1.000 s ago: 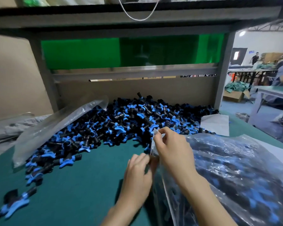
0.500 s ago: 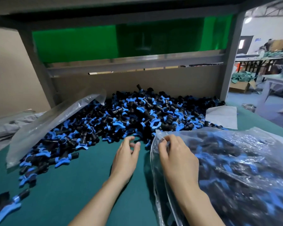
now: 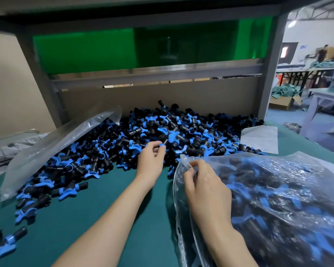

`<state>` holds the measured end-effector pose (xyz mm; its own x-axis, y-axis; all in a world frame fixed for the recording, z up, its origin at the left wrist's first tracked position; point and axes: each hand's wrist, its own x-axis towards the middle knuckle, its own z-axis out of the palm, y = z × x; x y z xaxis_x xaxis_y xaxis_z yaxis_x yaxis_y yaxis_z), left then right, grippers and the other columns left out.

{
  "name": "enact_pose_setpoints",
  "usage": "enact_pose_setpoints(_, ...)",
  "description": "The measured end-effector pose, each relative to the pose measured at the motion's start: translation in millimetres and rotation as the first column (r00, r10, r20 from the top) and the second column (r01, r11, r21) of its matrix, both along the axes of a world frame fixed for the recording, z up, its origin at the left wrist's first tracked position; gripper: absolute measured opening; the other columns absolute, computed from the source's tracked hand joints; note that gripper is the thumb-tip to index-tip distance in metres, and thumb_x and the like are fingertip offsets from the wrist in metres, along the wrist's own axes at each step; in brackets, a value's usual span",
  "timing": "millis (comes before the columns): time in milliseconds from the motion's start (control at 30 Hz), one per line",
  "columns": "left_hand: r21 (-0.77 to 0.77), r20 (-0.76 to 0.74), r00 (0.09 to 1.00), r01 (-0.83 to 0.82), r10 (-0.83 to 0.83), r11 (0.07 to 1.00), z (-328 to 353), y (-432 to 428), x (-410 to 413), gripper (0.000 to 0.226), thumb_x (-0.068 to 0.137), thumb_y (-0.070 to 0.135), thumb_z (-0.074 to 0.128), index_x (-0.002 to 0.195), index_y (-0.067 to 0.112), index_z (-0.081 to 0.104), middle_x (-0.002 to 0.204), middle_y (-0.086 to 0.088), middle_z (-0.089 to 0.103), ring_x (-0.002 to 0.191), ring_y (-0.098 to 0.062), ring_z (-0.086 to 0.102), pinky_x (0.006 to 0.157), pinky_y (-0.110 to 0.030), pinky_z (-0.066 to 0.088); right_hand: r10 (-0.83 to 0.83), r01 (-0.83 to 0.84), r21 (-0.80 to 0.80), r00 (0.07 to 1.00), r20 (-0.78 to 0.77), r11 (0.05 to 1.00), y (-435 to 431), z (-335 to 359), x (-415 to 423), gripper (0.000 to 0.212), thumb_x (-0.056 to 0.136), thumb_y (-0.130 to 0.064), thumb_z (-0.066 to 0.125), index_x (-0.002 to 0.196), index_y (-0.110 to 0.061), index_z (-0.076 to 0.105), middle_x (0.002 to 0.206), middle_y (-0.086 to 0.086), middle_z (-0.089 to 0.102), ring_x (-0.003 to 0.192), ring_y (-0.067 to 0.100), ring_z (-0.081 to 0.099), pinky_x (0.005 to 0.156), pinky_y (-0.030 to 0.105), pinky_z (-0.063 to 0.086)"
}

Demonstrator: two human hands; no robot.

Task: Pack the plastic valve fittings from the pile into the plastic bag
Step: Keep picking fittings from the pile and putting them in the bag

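Green bench mat (image 3: 104, 199), bearing: pile (image 3: 181, 135) of black-and-blue valve fittings, heaped toward its far side; left hand (image 3: 150, 160) at the pile's near edge, fingers curled on one fitting (image 3: 163, 145). Plastic bag (image 3: 278, 199), part-filled, just right of that edge, mouth toward the pile, rim pinched by right hand (image 3: 206, 187). Left hand is nearer the pile; likely carry runs short, rightward into the mouth.

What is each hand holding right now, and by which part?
The right hand pinches the plastic bag by the rim of its mouth. The left hand pinches a valve fitting in the pile by its blue end.
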<state>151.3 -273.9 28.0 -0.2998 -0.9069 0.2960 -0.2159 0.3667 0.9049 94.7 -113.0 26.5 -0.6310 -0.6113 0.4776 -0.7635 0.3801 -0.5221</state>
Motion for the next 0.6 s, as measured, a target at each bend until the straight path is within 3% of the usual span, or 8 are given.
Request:
enact_pose_setpoints(67,0.008,-0.145,0.989,0.007,-0.006,1.0,-4,16,30,0.018,0.099,0.026,0.056,0.115,0.023,0.063,0.095,0.01,0.07,0.086,-0.001,0.063,0.071,-0.01,0.046,0.016,-0.016,-0.004,1.0,-0.003,1.0,1,1,1,0.032,0.098,-0.037,0.032,0.127,-0.033,0.045,0.101,-0.012,0.064,0.082,0.015,0.063,0.06,0.033,0.043)
enact_pose_setpoints(167,0.033,-0.244,0.97,0.029,-0.02,0.999,-22,47,81,0.016,0.098,0.02,0.057,0.106,0.031,0.066,0.09,0.018,0.073,0.081,0.004,0.066,0.071,-0.01,0.05,0.029,-0.028,0.014,0.997,-0.065,0.999,3,2,2,0.043,0.1,-0.041,0.028,0.142,-0.035,0.036,0.107,-0.013,0.065,0.083,0.013,0.065,0.061,0.032,0.048)
enact_pose_setpoints(267,0.097,-0.24,0.971,0.046,-0.022,0.994,-45,69,112,0.02,0.097,0.018,0.057,0.109,0.03,0.068,0.096,0.018,0.074,0.087,0.0,0.068,0.073,-0.01,0.05,0.051,-0.047,0.028,0.985,-0.166,0.999,5,2,3,0.043,0.101,-0.044,0.029,0.144,-0.038,0.035,0.107,-0.012,0.062,0.078,0.013,0.064,0.055,0.03,0.047)
enact_pose_setpoints(400,0.102,-0.219,0.975,0.065,-0.042,0.993,-53,76,118,0.023,0.095,0.021,0.061,0.105,0.039,0.071,0.086,0.013,0.073,0.072,-0.01,0.058,0.071,-0.02,0.046,0.102,-0.105,0.001,0.96,-0.26,0.994,6,1,5,0.043,0.096,-0.028,0.058,0.138,-0.035,0.052,0.084,-0.006,0.056,0.058,0.021,0.058,0.044,0.028,0.029)
enact_pose_setpoints(500,0.038,-0.223,0.973,0.072,-0.062,0.997,-47,81,112,0.031,0.093,0.022,0.064,0.103,0.051,0.068,0.093,0.017,0.073,0.073,-0.002,0.06,0.07,-0.01,0.045,0.117,-0.119,0.012,0.934,-0.338,0.993,5,-1,4,0.052,0.088,-0.017,0.07,0.135,-0.036,0.057,0.074,-0.004,0.047,0.051,0.021,0.052,0.043,0.028,0.024)
enact_pose_setpoints(600,-0.03,-0.196,0.979,0.059,-0.064,0.998,-46,84,110,0.037,0.092,0.015,0.066,0.103,0.051,0.067,0.095,0.018,0.07,0.083,-0.002,0.064,0.073,-0.009,0.045,0.132,-0.132,0.023,0.924,-0.359,0.991,5,-3,1,0.048,0.088,-0.023,0.07,0.132,-0.039,0.059,0.071,-0.005,0.041,0.049,0.019,0.05,0.043,0.028,0.024)
